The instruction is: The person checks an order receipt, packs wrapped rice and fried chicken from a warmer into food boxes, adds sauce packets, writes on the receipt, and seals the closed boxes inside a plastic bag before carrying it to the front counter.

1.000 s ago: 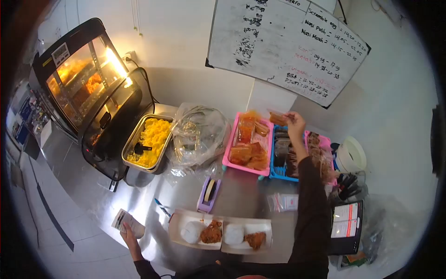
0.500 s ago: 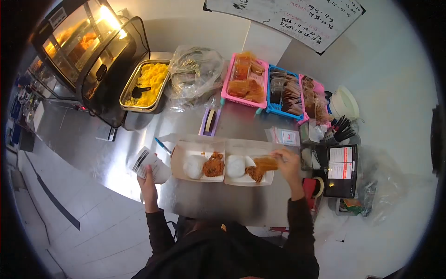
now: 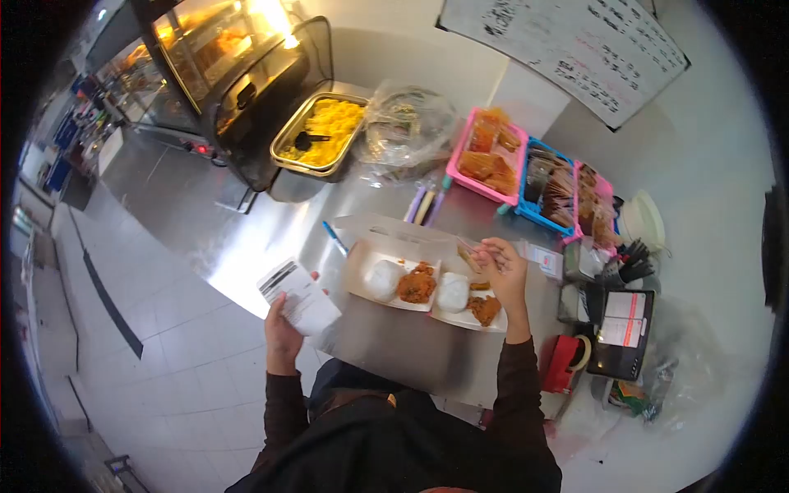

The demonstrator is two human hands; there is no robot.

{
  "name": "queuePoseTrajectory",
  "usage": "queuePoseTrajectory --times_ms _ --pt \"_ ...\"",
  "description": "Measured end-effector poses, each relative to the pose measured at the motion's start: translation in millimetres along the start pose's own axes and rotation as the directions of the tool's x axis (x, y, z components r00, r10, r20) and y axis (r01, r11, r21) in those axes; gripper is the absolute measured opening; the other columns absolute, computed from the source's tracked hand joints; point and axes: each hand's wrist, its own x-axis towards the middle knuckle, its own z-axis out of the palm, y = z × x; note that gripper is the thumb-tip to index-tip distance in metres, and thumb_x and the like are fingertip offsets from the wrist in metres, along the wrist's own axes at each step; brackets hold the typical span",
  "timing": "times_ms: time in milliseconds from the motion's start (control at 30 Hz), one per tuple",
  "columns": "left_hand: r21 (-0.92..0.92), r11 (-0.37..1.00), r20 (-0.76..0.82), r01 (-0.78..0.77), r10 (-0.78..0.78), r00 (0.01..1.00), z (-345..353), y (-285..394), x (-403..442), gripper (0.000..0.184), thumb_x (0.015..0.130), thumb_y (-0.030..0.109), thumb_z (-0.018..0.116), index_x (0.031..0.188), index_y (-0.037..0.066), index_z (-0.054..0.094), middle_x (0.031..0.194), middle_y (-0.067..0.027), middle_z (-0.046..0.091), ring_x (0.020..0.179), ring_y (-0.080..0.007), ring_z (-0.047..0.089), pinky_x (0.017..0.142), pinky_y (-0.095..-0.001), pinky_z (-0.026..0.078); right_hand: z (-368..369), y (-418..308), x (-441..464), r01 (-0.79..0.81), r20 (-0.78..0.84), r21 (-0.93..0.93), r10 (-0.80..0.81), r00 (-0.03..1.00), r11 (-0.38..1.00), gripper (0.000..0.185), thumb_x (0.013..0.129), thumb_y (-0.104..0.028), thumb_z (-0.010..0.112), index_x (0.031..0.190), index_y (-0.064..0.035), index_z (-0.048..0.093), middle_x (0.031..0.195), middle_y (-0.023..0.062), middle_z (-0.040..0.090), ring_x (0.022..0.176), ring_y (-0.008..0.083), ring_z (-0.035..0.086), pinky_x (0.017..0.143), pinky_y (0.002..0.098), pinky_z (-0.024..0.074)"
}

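My left hand (image 3: 283,333) grips a white printed paper slip (image 3: 300,296) left of two open cardboard boxes. The left box (image 3: 355,283) contains a white rounded portion, apparently wrapped rice (image 3: 382,280), beside a piece of fried chicken (image 3: 417,284). In the right box (image 3: 440,315) sit another white portion (image 3: 453,292) and fried chicken (image 3: 485,310). Above this box's back edge, my right hand (image 3: 503,264) has bent fingers closed at an orange-brown sauce sachet (image 3: 469,258), partly hidden and blurred.
Behind the boxes stand a tray of yellow food (image 3: 279,156), a clear plastic bag (image 3: 411,135), a pink basket (image 3: 450,174) and a blue basket (image 3: 526,211) of sachets. A tablet (image 3: 622,324) and red tape dispenser (image 3: 559,366) are at right. A blue pen (image 3: 334,237) lies near the left box.
My right hand has moved from the right box's front to its back edge, with the sachet. My left hand still holds the slip, now tilted differently. The camera view has turned.
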Motion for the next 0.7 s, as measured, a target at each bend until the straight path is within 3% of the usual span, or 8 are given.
queuePoseTrajectory --times_ms 100,133,233,267,367,500,600,700 --pt "-0.065 0.996 0.109 0.056 -0.049 0.993 9 8 0 0.052 0.079 0.025 0.043 0.125 0.003 0.029 0.117 -0.0223 0.044 0.094 -0.0341 0.053 0.082 -0.0429 0.043 51 2 10 0.076 0.109 -0.072 -0.068 0.992 0.994 0.016 0.080 0.003 0.049 0.095 0.0025 0.052 0.081 0.0093 0.061 0.079 0.0135 0.060 0.069 0.0247 0.0479" --pt "-0.088 0.990 0.117 0.113 -0.102 0.988 1 6 4 0.051 0.079 0.021 0.045 0.125 0.004 0.029 0.117 -0.0227 0.044 0.097 -0.0333 0.051 0.084 -0.0431 0.042 68 18 13 0.130 0.105 -0.055 -0.123 0.987 0.990 0.015 0.078 0.003 0.051 0.093 0.0014 0.053 0.082 0.0110 0.061 0.077 0.0191 0.061 0.069 0.0258 0.0478" --pt "-0.045 0.992 0.210 0.119 -0.108 0.972 7 16 13 0.049 0.082 0.020 0.047 0.124 0.002 0.028 0.120 -0.0229 0.041 0.107 -0.0309 0.046 0.088 -0.0425 0.040 101 46 11 0.327 0.199 -0.422 -0.265 0.943 0.846 0.016 0.075 0.003 0.053 0.090 0.0000 0.054 0.084 0.0138 0.060 0.073 0.0248 0.061 0.064 0.0288 0.0476" --pt "-0.018 0.991 0.240 0.134 -0.126 0.963 6 20 19 0.049 0.083 0.021 0.047 0.124 0.002 0.028 0.120 -0.0229 0.041 0.107 -0.0311 0.046 0.088 -0.0426 0.040 108 60 8 0.316 0.204 -0.475 -0.246 0.948 0.821 0.012 0.073 0.001 0.054 0.085 0.0004 0.055 0.082 0.0162 0.059 0.071 0.0304 0.058 0.062 0.0318 0.0463" --pt "0.000 0.982 0.341 0.191 -0.180 0.923 4 39 38 0.050 0.083 0.023 0.047 0.125 0.002 0.027 0.121 -0.0229 0.040 0.108 -0.0320 0.045 0.088 -0.0429 0.040 111 89 -8 0.348 0.146 -0.616 -0.332 0.932 0.707 0.011 0.075 -0.001 0.053 0.085 0.0013 0.056 0.081 0.0172 0.059 0.072 0.0322 0.058 0.063 0.0332 0.0463" --pt "-0.064 0.915 0.522 0.399 -0.310 0.795 0 86 71 0.051 0.087 0.031 0.040 0.126 0.001 0.025 0.126 -0.0191 0.036 0.114 -0.0298 0.040 0.093 -0.0404 0.036 116 72 -19 0.061 -0.118 -0.652 -0.181 0.977 0.756 0.016 0.073 -0.002 0.054 0.088 0.0036 0.056 0.084 0.0186 0.058 0.074 0.0327 0.057 0.064 0.0338 0.0461" --pt "-0.072 0.846 0.620 0.528 -0.377 0.688 0 115 94 0.053 0.087 0.036 0.036 0.127 0.003 0.024 0.128 -0.0185 0.034 0.114 -0.0296 0.039 0.093 -0.0405 0.035 134 51 -17 0.134 -0.053 -0.740 -0.255 0.966 0.659 0.012 0.077 -0.005 0.053 0.085 0.0033 0.057 0.089 0.0138 0.059 0.074 0.0261 0.059 0.066 0.0308 0.0461" --pt "0.015 0.837 0.657 0.548 -0.421 0.625 -1 135 114 0.055 0.087 0.038 0.036 0.128 0.004 0.024 0.126 -0.0212 0.034 0.113 -0.0331 0.040 0.093 -0.0427 0.035 184 -12 -11 -0.114 -0.191 -0.381 0.043 0.981 0.918 0.017 0.079 -0.010 0.055 0.093 0.0013 0.055 0.093 0.0122 0.058 0.079 0.0209 0.058 0.071 0.0299 0.0460"
